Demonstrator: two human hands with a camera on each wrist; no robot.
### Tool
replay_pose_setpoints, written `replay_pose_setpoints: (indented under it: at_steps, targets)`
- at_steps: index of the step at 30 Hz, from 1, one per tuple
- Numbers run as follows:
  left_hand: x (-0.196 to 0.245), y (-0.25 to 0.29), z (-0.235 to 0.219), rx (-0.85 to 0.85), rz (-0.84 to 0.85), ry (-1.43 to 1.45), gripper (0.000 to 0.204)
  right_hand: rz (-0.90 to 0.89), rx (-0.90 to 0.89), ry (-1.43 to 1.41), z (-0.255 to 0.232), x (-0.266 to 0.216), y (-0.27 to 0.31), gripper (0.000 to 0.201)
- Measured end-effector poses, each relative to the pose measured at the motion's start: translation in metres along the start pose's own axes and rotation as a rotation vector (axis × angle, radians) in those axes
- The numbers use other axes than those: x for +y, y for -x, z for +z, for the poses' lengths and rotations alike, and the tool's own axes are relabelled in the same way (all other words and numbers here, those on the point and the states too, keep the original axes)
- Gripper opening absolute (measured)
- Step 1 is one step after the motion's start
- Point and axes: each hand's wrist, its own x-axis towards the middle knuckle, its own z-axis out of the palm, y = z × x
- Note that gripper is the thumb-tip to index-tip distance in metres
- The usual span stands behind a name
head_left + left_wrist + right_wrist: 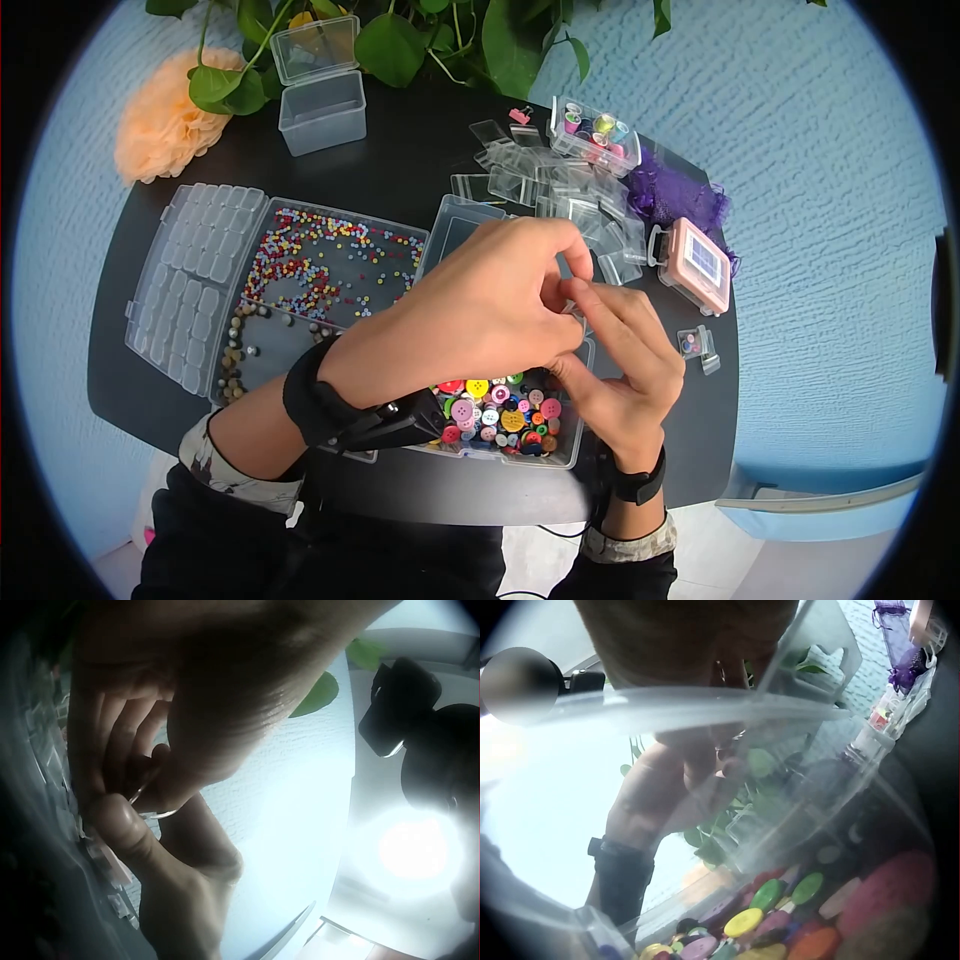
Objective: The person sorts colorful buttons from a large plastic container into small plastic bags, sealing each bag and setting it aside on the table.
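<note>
Both hands meet above a clear box (583, 440) of colourful buttons (490, 415). My left hand (480, 300) reaches across from the left with its fingers bent inward, partly hiding the box. From the right, my right hand (635, 365) brings its thumb and index finger up to the left fingertips. Between the fingers, the left wrist view shows the shiny edge of a small clear plastic bag (159, 815), pinched by both hands. Most of the bag is hidden by the fingers.
An open divided case (335, 215) of small beads lies left. Beyond the hands are scattered clear bags (580, 190), a box of spools (597, 135), purple mesh (675, 190) and a pink-lidded box (697, 265). An open empty box (322, 115) stands near the plant (390, 45).
</note>
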Motion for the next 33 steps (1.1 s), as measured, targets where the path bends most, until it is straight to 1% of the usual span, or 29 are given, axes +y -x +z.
replay_pose_setpoints:
  at_steps: [6,10,12,13,15,16,17,19,20,21,23,24,25,27,28,29,32,33]
  targets:
    - [-0.007,-0.002,0.003,0.02,0.026,-0.034,0.03,0.0,-0.011,0.002,0.001,-0.001,0.001,0.055]
    - [-0.002,-0.001,0.0,-0.004,0.008,-0.028,0.03,-0.019,0.004,0.022,0.0,-0.001,-0.001,0.053]
    - [0.001,-0.001,-0.007,-0.089,-0.019,0.062,0.034,-0.014,0.015,0.038,0.0,-0.001,-0.001,0.052]
    - [0.008,0.001,-0.013,-0.096,-0.023,0.057,0.034,-0.01,0.027,0.053,-0.001,-0.001,0.0,0.052]
    - [0.023,0.006,-0.025,-0.103,-0.102,-0.017,0.042,0.006,0.034,0.09,-0.003,0.001,-0.002,0.051]
    - [0.021,0.008,-0.029,-0.06,-0.098,-0.053,0.04,0.012,0.033,0.124,-0.005,0.001,-0.003,0.051]
    - [0.02,0.01,-0.029,-0.065,-0.109,-0.066,0.04,0.072,0.042,0.13,-0.008,-0.002,-0.004,0.049]
    - [0.018,0.016,-0.03,-0.018,-0.08,-0.396,0.027,0.137,0.041,0.109,-0.013,0.001,-0.003,0.048]
    - [0.009,0.023,-0.028,-0.017,0.016,-0.473,0.016,0.167,0.045,0.087,-0.014,0.002,-0.003,0.048]
    - [-0.001,0.029,-0.025,-0.026,0.004,-0.488,0.016,0.157,0.042,0.062,-0.015,0.004,-0.003,0.049]
    - [-0.002,0.037,-0.018,-0.098,0.438,-0.852,0.016,0.177,0.008,0.041,-0.016,0.007,-0.001,0.049]
    - [0.001,0.044,-0.017,-0.195,0.33,-0.9,0.015,0.18,0.018,0.029,-0.014,0.008,0.001,0.049]
    - [0.005,0.05,-0.014,-0.197,0.322,-0.914,0.015,0.15,0.008,0.008,-0.013,0.009,0.001,0.048]
    - [0.014,0.06,-0.007,-0.244,0.333,-0.843,0.013,0.111,0.018,-0.016,-0.012,0.009,0.001,0.048]
    - [0.018,0.061,-0.007,-0.343,0.276,-0.86,0.017,0.127,0.003,-0.019,-0.012,0.007,0.001,0.048]
    - [0.018,0.061,-0.006,-0.345,0.268,-0.877,0.017,0.143,-0.015,-0.026,-0.011,0.006,0.001,0.048]
    - [-0.001,0.053,-0.001,-0.432,0.32,-0.861,0.028,0.162,-0.015,-0.032,-0.011,0.006,0.001,0.047]
    - [-0.005,0.052,0.0,-0.437,0.316,-0.868,0.028,0.163,-0.006,-0.036,-0.011,0.006,0.002,0.047]
